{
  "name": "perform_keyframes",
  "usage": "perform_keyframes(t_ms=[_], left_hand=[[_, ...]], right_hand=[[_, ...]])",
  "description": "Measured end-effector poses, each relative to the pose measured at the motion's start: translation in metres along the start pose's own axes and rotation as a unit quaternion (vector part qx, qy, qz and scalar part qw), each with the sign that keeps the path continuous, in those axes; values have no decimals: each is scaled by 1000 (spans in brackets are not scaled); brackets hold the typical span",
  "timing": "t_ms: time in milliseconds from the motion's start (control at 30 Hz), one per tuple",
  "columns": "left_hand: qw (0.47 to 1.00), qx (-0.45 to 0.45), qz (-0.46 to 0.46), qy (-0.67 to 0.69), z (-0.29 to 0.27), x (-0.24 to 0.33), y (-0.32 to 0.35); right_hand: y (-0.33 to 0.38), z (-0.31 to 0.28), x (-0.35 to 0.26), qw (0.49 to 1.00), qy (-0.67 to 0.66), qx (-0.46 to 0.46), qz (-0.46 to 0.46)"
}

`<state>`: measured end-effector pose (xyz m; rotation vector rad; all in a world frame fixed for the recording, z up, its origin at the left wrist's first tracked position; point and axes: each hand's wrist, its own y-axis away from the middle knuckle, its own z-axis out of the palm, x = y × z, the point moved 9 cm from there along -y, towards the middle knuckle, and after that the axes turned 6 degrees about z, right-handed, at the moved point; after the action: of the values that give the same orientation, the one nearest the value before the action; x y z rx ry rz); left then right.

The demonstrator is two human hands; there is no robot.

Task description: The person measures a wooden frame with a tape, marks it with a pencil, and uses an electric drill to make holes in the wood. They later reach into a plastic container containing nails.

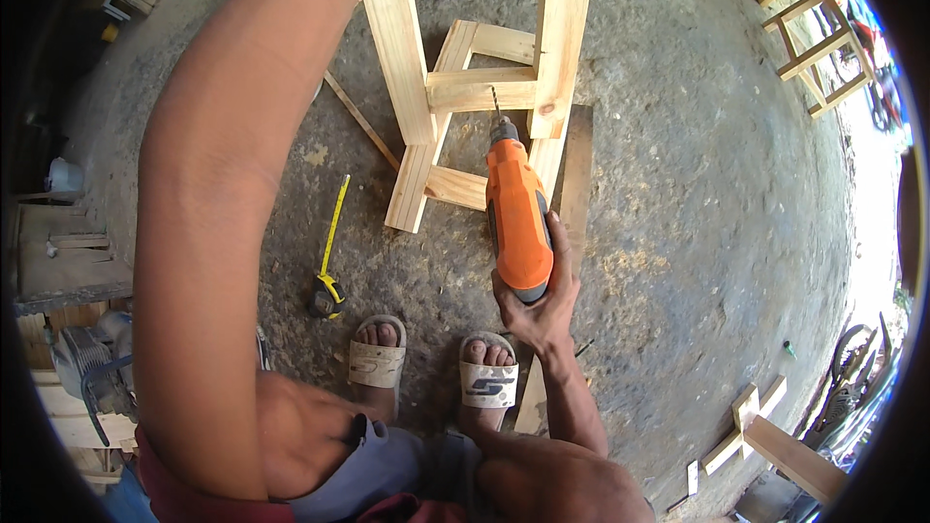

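Right hand (544,315) first: its grip is closed round the back of the orange drill (520,232), thumb on 1 side and fingers on the other, which looks like a way to push straight along the bit. And there's the drill bit (495,102), pointing away from the body, its tip over the crosspiece (475,95) of the pale wooden frame; whether it touches, I can't tell. The left arm (218,145) runs up past the top edge, perhaps so its hand can steady the work, but that grip is out of sight, no calling it. The frame's 2 long boards (566,39) flank the crosspiece, just ahead of the 2 sandalled feet (489,383), probably for easy reach. Off left, a tape measure (330,296) lies on the concrete floor (678,261), blade out, likely handy for checking lengths. Far right, a wooden stool frame (819,50) stands well apart.
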<state>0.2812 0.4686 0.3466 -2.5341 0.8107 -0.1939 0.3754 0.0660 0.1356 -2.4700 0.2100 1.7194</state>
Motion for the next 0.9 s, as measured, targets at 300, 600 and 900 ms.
perform_keyframes(t_ms=[300, 600, 900], left_hand=[[1000, -11, 9, 12, 7, -6, -5], [1000, -9, -3, -2, 10, -12, -5], [1000, 1, 8, 8, 12, -16, -5]], right_hand=[[0, 5, 3, 999, -18, -11, 31], [-3, 4, -10, 999, 44, 12, -25], [-5, 11, -19, 997, 64, -5, 37]])
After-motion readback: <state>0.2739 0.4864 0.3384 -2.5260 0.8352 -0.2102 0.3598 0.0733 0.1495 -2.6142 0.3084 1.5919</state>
